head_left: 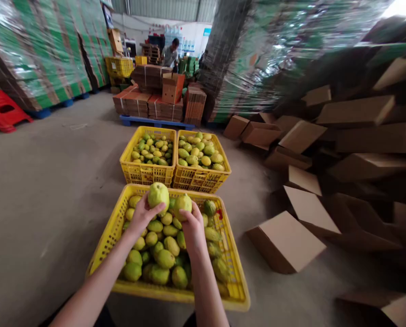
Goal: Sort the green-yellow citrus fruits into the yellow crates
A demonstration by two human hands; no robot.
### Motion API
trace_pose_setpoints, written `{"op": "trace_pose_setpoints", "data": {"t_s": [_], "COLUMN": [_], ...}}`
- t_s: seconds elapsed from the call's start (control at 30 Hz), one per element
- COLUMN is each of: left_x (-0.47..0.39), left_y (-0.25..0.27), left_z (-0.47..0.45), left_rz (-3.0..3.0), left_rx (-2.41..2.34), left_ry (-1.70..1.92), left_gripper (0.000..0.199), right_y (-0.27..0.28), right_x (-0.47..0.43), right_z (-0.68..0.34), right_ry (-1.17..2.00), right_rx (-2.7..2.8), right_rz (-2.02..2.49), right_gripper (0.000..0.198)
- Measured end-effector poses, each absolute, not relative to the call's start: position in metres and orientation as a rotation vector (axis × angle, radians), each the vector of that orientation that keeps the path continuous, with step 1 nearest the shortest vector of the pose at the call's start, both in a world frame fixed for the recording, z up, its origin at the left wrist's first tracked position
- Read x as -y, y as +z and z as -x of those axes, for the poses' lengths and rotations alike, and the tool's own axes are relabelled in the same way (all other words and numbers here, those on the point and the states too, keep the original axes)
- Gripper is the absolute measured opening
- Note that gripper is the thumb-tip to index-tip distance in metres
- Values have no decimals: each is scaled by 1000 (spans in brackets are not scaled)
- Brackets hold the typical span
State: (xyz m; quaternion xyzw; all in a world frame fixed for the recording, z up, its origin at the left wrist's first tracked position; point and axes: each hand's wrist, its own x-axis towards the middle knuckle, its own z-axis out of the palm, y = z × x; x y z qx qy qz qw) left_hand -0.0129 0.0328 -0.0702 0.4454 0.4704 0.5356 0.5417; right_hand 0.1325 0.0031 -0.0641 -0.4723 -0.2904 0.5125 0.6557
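Note:
My left hand [144, 215] is closed around a large yellow-green fruit [158, 196], lemon-like in shape, raised above the front yellow crate [175, 294]. In my right hand [193, 223] is a slightly smaller yellow-green fruit [182, 205], gripped between thumb and fingers. The two held fruits are side by side, near the crate's far rim. Beneath them, the crate holds many similar fruits [165, 259], some greener than others. A darker green, striped fruit [210, 207] lies by the far right corner. My forearms hide part of the pile.
Two more fruit-filled yellow crates, left [147, 173] and right [202, 180], stand just beyond. Empty cardboard boxes [288, 240] lie heaped on the right. Behind are bundled flat cartons [135, 102] on a blue pallet [155, 122]. A red stool [5, 111] stands left; a person [170, 56] is farther back.

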Motion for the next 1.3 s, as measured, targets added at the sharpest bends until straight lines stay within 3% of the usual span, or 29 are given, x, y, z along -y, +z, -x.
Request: {"op": "trace_pose_setpoints", "data": {"t_s": [0.1, 0.4, 0.53, 0.63, 0.83, 1.3], "left_x": [-30, -36, -36, -31, -17, -21], "left_y": [-76, -78, -73, -69, -69, -48], "left_z": [21, 30, 32, 29, 22, -1], "left_rz": [-1024, -1072, -974, -941, -782, -23], "left_rx": [-1090, -1019, -980, -954, -946, -545], "left_ry": [1292, 1365, 1322, 1353, 1231, 1018], "left_gripper": [61, 55, 69, 61, 56, 52], "right_y": [-67, -72, -72, -70, -59, -40], "right_x": [-5, -16, -15, -10, -3, 3], "right_z": [-128, -123, -128, -125, -122, -134], "right_ry": [1092, 1141, 1182, 1196, 1329, 1267], "right_rx": [672, 788, 787, 745, 531, 141], "right_rz": [1072, 1075, 1099, 1092, 969, 925], "right_gripper": [54, 61, 58, 56, 30, 32]}}
